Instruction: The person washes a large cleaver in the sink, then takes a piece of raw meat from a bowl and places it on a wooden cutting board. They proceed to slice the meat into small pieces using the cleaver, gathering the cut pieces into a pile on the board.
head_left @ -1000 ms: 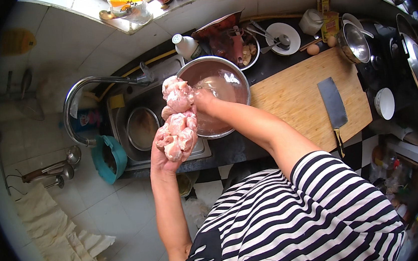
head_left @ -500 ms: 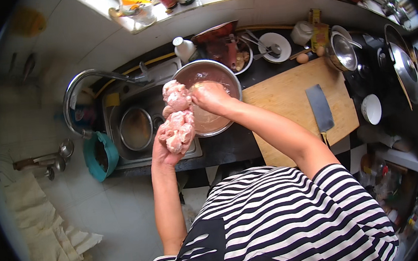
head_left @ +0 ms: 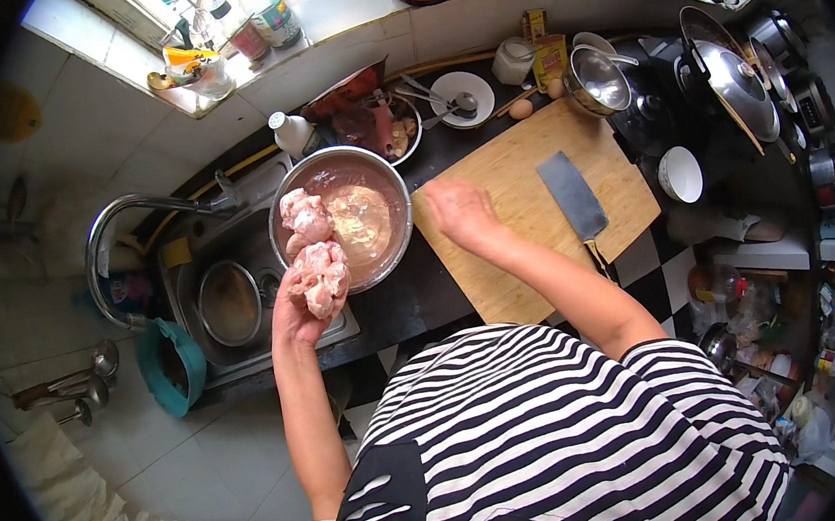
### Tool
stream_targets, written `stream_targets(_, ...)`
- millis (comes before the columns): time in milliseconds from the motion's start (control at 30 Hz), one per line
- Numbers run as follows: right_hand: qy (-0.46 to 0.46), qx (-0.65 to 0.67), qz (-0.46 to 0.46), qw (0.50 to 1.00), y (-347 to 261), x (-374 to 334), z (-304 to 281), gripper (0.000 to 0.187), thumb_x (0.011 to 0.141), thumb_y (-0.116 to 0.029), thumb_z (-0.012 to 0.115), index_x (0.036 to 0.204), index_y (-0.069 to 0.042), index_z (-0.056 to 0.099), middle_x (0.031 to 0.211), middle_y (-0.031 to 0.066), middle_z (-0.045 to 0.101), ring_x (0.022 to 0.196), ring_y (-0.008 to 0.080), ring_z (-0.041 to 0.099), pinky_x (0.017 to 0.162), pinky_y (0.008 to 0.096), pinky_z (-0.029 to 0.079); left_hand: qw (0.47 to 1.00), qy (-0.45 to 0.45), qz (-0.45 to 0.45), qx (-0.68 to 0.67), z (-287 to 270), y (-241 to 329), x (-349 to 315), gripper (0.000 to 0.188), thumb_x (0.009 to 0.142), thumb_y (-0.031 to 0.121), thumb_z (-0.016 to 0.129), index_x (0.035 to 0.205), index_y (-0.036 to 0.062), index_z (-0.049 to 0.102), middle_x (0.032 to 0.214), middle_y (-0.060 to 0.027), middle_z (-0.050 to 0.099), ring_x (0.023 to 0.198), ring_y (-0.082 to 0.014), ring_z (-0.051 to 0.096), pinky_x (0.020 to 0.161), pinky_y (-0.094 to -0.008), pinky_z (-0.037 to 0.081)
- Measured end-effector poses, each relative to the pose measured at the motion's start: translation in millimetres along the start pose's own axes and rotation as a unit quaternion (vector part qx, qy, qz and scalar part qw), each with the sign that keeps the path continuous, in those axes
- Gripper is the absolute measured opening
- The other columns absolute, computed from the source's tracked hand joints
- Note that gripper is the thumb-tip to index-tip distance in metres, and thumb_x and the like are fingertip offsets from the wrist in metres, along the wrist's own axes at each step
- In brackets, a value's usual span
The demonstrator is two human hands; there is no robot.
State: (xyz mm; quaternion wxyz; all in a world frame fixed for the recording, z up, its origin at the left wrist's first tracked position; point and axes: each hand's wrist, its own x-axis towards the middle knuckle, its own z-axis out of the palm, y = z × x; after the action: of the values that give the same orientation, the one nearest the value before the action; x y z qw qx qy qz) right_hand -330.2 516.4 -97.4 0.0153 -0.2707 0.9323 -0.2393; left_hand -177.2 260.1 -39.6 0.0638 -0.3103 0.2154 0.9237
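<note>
My left hand [head_left: 295, 324] is closed around pale pink raw meat [head_left: 321, 278], whose lumpy pieces stretch up over the near left rim of a large metal basin [head_left: 405, 193]. Cloudy pinkish water fills the basin, with a pale patch at its middle. To the right, my right hand [head_left: 463, 214] is over the left part of a wooden cutting board [head_left: 498, 263]; its fingers are blurred and point down, so I cannot tell whether they hold anything. A cleaver [head_left: 572, 193] lies flat on the board, handle toward me.
Left of the basin is a sink with a metal bowl [head_left: 229, 304], a curved faucet [head_left: 99, 236] and a teal basket [head_left: 159, 374]. Behind stand a white bottle [head_left: 293, 134], a bowl of food [head_left: 407, 131] and a white bowl with spoons [head_left: 480, 94]. Eggs [head_left: 521, 109] rest behind the board.
My right hand has left the basin and moved right, over the cutting board. The left hand still holds the meat, now lower over the basin's left side. The view has shifted.
</note>
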Motion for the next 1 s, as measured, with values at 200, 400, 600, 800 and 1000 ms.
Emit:
stream_targets(200,-0.072,0.218,0.081,0.97,4,-10,-11,0.042,0.087,-0.035,0.066,0.113,-0.003,0.063,0.109,0.0151,0.066,0.106,0.0294,0.06,0.081,0.0392,0.049,0.994,-0.027,-0.014,0.105,-10,-9,35,0.038,0.096,0.027,0.055,0.129,0.0076,0.054,0.116,-0.0109,0.066,0.1,-0.0237,0.067,0.078,-0.0378,0.059)
stream_targets(400,-0.277,0.684,0.215,0.64,-85,27,-14,0.08,0.09,-0.048,0.067,0.148,-0.006,0.03,0.137,0.0119,0.051,0.121,0.0215,0.055,0.094,0.0369,0.05,0.956,0.047,0.1,0.272,28,-31,25,0.049,0.093,0.037,0.062,0.132,0.0104,0.047,0.109,-0.0087,0.066,0.086,-0.0154,0.07,0.06,-0.0273,0.058)
stream_targets(600,-0.298,0.761,0.207,0.538,-90,43,20,0.043,0.093,-0.028,0.067,0.128,-0.007,0.054,0.107,0.008,0.066,0.089,0.016,0.067,0.07,0.0313,0.058,0.887,0.089,0.259,0.373,9,-43,40,0.031,0.1,0.039,0.054,0.107,0.0094,0.061,0.076,0.0015,0.06,0.05,-0.0031,0.048,0.037,-0.0196,0.027)
stream_targets(800,-0.369,0.769,0.264,0.449,-78,43,16,0.05,0.099,-0.047,0.045,0.123,-0.004,0.056,0.092,0.0138,0.071,0.067,0.0245,0.072,0.036,0.0305,0.054,0.923,0.069,0.097,0.366,16,-11,16,0.029,0.102,0.036,0.05,0.105,0.0097,0.061,0.064,0.006,0.05,0.044,-0.0012,0.035,0.039,-0.0181,0.023)
stream_targets(1000,-0.373,0.773,0.208,0.469,-65,49,38,0.047,0.098,-0.04,0.055,0.132,-0.008,0.052,0.114,0.0116,0.067,0.093,0.0229,0.069,0.076,0.0346,0.059,0.869,0.092,0.201,0.442,12,-16,26,0.038,0.1,0.042,0.051,0.111,0.0078,0.061,0.1,-0.0013,0.062,0.075,-0.0078,0.06,0.061,-0.0205,0.046)
